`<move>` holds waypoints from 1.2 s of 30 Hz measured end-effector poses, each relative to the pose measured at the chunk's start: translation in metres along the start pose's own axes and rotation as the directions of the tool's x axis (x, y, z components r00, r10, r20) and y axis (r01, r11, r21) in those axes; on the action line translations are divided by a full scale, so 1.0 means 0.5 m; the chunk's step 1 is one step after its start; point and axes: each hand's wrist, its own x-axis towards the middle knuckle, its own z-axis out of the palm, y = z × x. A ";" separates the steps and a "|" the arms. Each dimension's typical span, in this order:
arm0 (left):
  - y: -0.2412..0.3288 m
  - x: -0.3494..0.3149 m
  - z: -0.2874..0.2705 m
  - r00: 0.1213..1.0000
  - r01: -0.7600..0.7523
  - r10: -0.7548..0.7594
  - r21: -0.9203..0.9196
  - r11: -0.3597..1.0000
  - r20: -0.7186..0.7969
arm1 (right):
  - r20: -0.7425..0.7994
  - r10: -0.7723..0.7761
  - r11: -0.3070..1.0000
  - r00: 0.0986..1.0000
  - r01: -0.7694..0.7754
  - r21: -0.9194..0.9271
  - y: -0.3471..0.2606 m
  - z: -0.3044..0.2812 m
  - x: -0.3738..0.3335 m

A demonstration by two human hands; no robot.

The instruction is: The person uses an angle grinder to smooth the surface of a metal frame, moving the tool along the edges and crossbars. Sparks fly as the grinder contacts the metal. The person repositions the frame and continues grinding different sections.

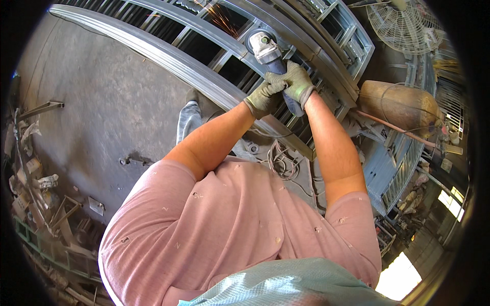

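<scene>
The floor (112,102) spreads grey down the left side, and across it, from the top left, runs the frame (168,61), a long lattice of silvery rails with dark gaps between them. To the right lies a bluish panel (390,178) of slatted metal. Scrap (48,183) crowds the far left edge, bars and pieces heaped together. A rusty, yellowish tank (400,104) lies on its side just beyond the frame's right end, with a reddish bar (403,131) slanting along its near side; above it is a wire-caged fan (406,28). The person's jeans-clad leg (189,120) stands close against the near rail, and a tangle of cords (279,162) lies on the ground by the frame's near end, between the forearms. The grinder (265,48) is over the rails, its disc end pointing away from the person; whether the disc touches metal is hidden. The gloved right hand (297,81) and left hand (266,96) overlap on its body, fingers wrapped around it. Orange sparks (223,21) streak just beyond the disc, over the frame.
</scene>
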 end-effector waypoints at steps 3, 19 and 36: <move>0.006 -0.002 0.005 0.999 -0.017 0.018 0.045 0.999 -0.039 | 0.015 -0.020 1.000 1.000 0.020 -0.006 0.019 0.007 0.010; 0.004 -0.005 -0.006 0.999 0.028 -0.029 -0.011 1.000 -0.046 | -0.014 -0.025 0.997 1.000 0.024 -0.077 -0.028 0.000 -0.005; 0.002 -0.009 -0.007 0.997 0.020 -0.023 -0.039 0.999 -0.077 | -0.007 0.002 0.989 1.000 -0.003 -0.150 -0.018 0.009 0.004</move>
